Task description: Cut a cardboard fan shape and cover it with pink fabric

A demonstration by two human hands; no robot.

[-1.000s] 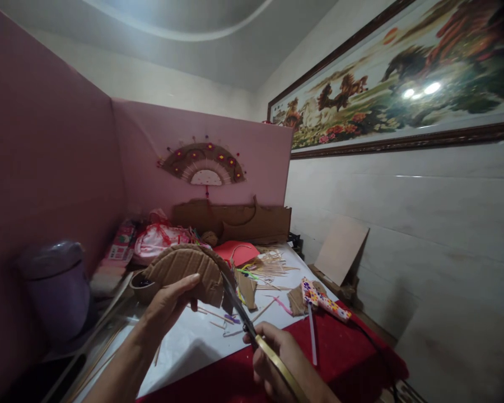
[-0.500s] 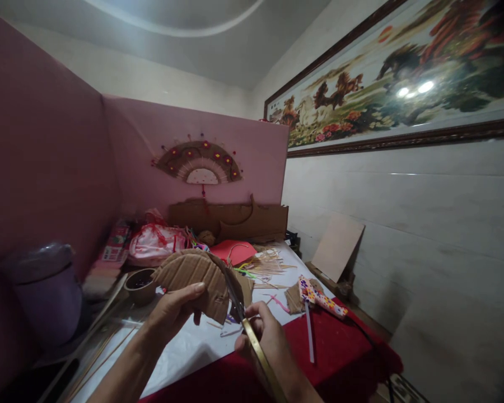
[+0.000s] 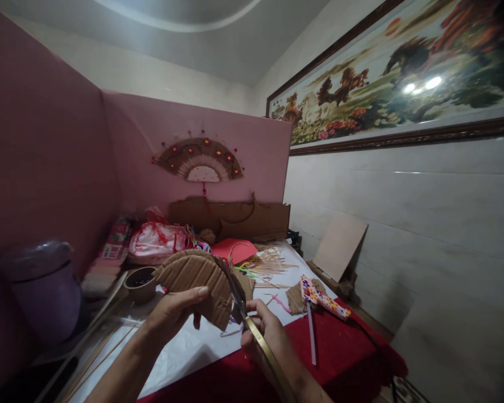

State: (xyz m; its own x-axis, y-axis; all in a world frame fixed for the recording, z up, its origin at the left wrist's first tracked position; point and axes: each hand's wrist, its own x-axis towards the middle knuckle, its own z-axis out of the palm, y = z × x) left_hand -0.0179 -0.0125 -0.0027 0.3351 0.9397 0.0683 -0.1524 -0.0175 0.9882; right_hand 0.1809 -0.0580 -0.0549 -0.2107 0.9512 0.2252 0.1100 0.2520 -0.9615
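Taking the curved cardboard piece as the clock's centre, held up over the worktop, the left hand is gripping it at seven o'clock, thumb pressing on the ribbed face, the other fingers mostly hiding behind. Because only one side is being held, the free right end could well be bending along its ribs, I judge, leaving a ragged edge. At four o'clock the right hand is wrapping its fingers around the scissors; the blades are lying along the right edge, and I cannot tell how wide they are gaping. A slight inward tilt could be nicking the curve.

Around this, a purple bin is standing at nine o'clock, with a bowl nearer in; a pink bundle is sitting at eleven, and a decorated fan is hanging at twelve. Red paper is lying at two. A cardboard scrap is crowding the blades at three, where it could be snagging them. Beyond, loose sticks are sprawling between two and three, and a glue gun is resting at three.
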